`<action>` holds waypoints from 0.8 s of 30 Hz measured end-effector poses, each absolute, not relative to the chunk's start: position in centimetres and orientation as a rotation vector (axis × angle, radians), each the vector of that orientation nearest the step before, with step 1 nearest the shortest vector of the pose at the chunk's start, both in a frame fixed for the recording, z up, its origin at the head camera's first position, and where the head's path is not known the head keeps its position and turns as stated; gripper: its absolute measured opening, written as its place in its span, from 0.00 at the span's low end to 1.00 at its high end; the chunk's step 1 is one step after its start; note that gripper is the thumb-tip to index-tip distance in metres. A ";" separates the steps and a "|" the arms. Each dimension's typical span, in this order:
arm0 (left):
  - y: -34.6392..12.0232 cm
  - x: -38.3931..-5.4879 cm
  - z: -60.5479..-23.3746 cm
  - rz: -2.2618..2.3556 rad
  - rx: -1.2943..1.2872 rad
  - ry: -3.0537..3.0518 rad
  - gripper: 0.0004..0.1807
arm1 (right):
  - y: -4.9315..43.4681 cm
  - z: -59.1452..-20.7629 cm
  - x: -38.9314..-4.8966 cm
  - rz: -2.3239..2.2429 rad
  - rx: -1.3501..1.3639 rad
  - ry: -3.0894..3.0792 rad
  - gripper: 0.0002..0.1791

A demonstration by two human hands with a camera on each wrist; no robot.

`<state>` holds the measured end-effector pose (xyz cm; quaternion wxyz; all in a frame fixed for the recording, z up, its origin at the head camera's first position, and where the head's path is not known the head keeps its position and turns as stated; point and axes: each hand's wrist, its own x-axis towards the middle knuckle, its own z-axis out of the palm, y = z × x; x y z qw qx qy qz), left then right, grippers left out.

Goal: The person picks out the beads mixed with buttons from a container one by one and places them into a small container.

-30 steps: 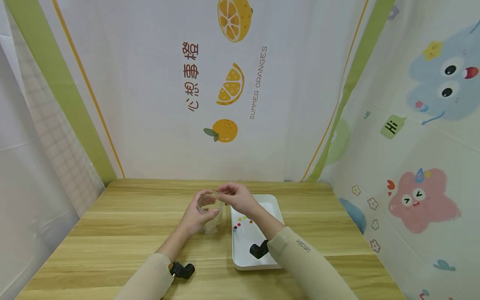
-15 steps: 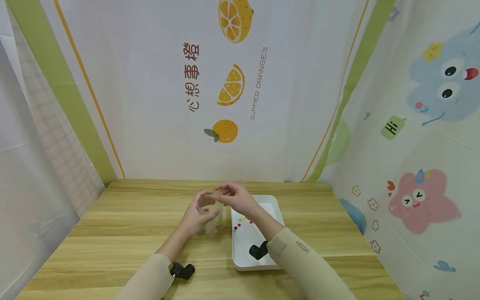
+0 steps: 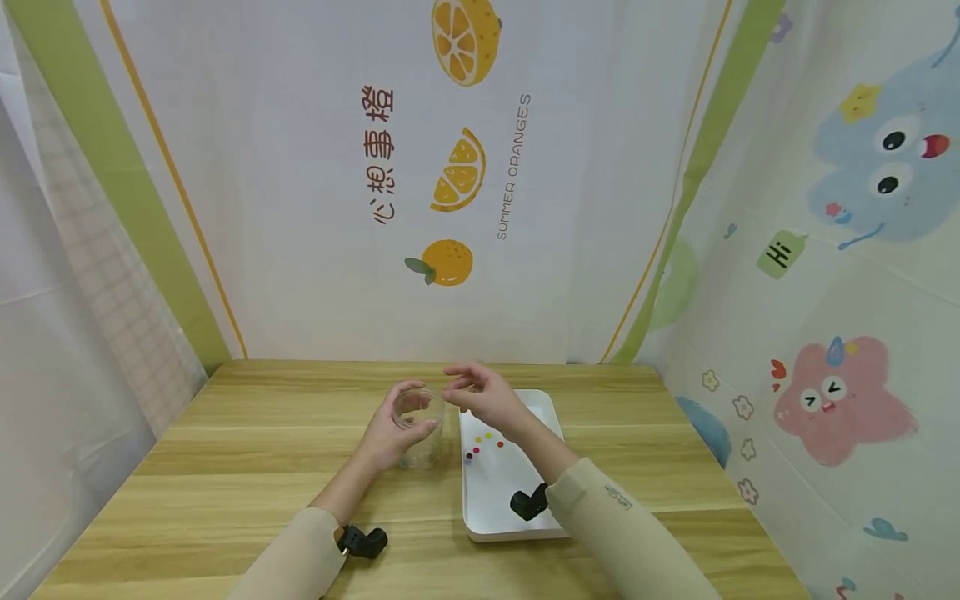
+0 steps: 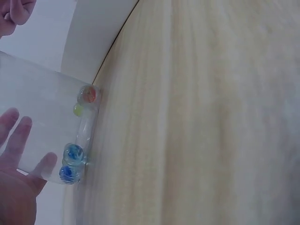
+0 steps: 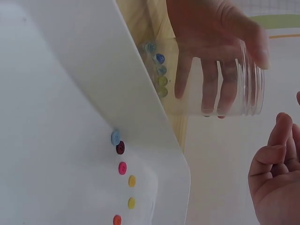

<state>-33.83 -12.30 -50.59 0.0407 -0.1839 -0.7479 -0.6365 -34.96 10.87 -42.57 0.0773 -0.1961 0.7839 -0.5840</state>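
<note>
My left hand [image 3: 384, 437] grips a clear jar [image 3: 424, 450], its open mouth facing up, just left of the white tray [image 3: 498, 504]. Several glass marbles [image 5: 162, 80] lie at the jar's bottom; the left wrist view shows blue marbles [image 4: 73, 153] and an orange-red marble [image 4: 87, 94] through the wall. My right hand [image 3: 491, 403] hovers beside the jar's rim, over the tray's far left corner, fingers loosely curled with thumb and index close together. Nothing shows between the right fingertips [image 5: 283, 121]. Small round buttons lie in the tray, among them a pink button [image 5: 122, 168].
A light blue button [image 5: 116, 137] and a dark red button [image 5: 120, 147] lie together near the tray's wall. Black wrist cameras stick out from both sleeves, the left camera [image 3: 365, 543] above the wooden table [image 3: 187, 500]. A printed curtain [image 3: 315, 275] hangs behind the table.
My right hand has drawn back from the jar's rim, moving slightly right and away from it. The left hand and jar have stayed in place.
</note>
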 end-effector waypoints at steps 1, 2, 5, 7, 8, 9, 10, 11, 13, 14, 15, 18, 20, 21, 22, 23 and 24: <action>-12.3 -33.8 -50.6 -1.954 -0.563 -2.293 0.38 | 11.0 -42.6 -34.9 -1.752 -0.579 2.342 0.26; -12.3 -33.8 -50.6 -1.956 -0.562 -2.294 0.39 | 11.2 -42.6 -34.9 -1.755 -0.576 2.337 0.26; -12.5 -33.8 -50.4 -1.946 -0.561 -2.311 0.39 | 11.5 -42.6 -34.8 -1.766 -0.571 2.317 0.26; -12.5 -33.7 -50.2 -1.937 -0.558 -2.328 0.39 | 11.8 -42.5 -34.7 -1.783 -0.571 2.298 0.26; -12.6 -33.6 -50.2 -1.934 -0.558 -2.334 0.39 | 11.9 -42.6 -34.7 -1.789 -0.572 2.291 0.26; -12.6 -33.6 -50.1 -1.930 -0.560 -2.341 0.39 | 12.0 -42.6 -34.7 -1.797 -0.570 2.282 0.26; -12.7 -33.6 -50.0 -1.923 -0.566 -2.347 0.39 | 12.1 -42.7 -34.7 -1.801 -0.568 2.276 0.26; -12.7 -33.6 -50.0 -1.927 -0.566 -2.348 0.39 | 12.3 -42.7 -34.7 -1.807 -0.562 2.269 0.26; -12.7 -33.6 -49.9 -1.922 -0.582 -2.346 0.39 | 12.5 -42.8 -34.7 -1.810 -0.550 2.265 0.26; -12.7 -33.6 -49.8 -1.924 -0.590 -2.343 0.39 | 12.6 -42.9 -34.7 -1.813 -0.543 2.262 0.26; -12.7 -33.6 -49.8 -1.924 -0.595 -2.342 0.39 | 12.7 -42.9 -34.7 -1.814 -0.537 2.262 0.26; -12.7 -33.6 -49.8 -1.917 -0.593 -2.342 0.39 | 13.0 -43.1 -34.7 -1.815 -0.524 2.265 0.26; -12.8 -33.6 -49.8 -1.905 -0.586 -2.344 0.40 | 13.2 -43.3 -34.6 -1.814 -0.522 2.272 0.26; -12.8 -33.6 -49.8 -1.901 -0.580 -2.343 0.41 | 13.3 -43.3 -34.6 -1.814 -0.522 2.275 0.26; -12.8 -33.6 -49.8 -1.891 -0.572 -2.346 0.42 | 13.4 -43.4 -34.5 -1.811 -0.521 2.280 0.26; -12.8 -33.5 -49.8 -1.889 -0.563 -2.346 0.43 | 13.5 -43.5 -34.5 -1.810 -0.525 2.285 0.26; -12.8 -33.5 -49.8 -1.889 -0.557 -2.347 0.44 | 13.6 -43.6 -34.4 -1.810 -0.525 2.288 0.26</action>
